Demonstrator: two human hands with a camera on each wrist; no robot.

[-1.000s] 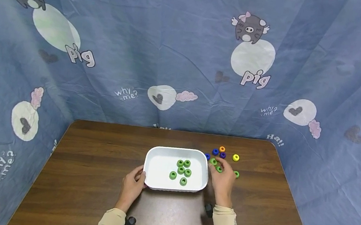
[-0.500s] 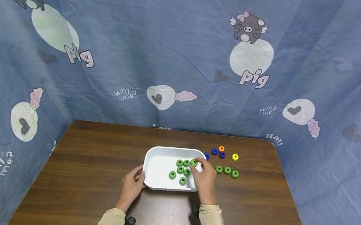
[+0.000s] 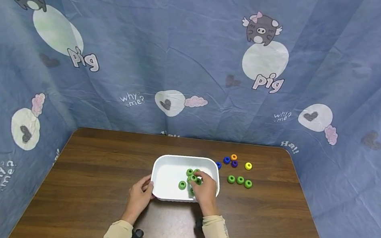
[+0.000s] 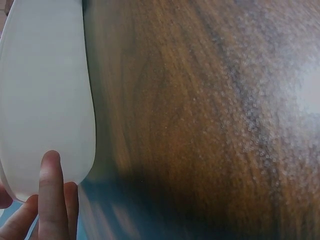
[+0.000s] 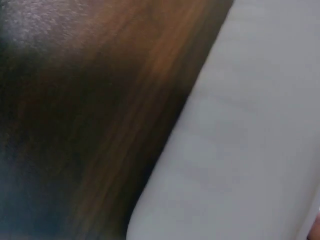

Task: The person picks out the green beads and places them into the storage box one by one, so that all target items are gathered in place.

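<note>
A white rectangular tray (image 3: 188, 158) sits on the table with several green ring-shaped beads (image 3: 182, 185) inside. My left hand (image 3: 139, 199) holds the tray's left end, thumb at the rim; in the left wrist view its fingers (image 4: 51, 192) lie against the tray's outer wall (image 4: 47, 90). Over the tray's inside, my right hand (image 3: 206, 191) pinches a green bead (image 3: 193, 178) between thumb and forefinger, above other beads that it partly hides. The right wrist view is mostly filled by the tray's side (image 5: 235, 140).
Right of the tray, three green beads (image 3: 240, 180) lie in a row on the wooden table (image 3: 108, 156). Behind them are blue beads (image 3: 226, 160), a dark purple bead (image 3: 234, 164), an orange bead (image 3: 234, 157) and a yellow bead (image 3: 248, 166). A patterned blue curtain (image 3: 189, 127) surrounds the table.
My right hand has picked up a green bead from the table and carried it left, over the tray's right rim and in among the other beads. The left hand has stayed on the tray.
</note>
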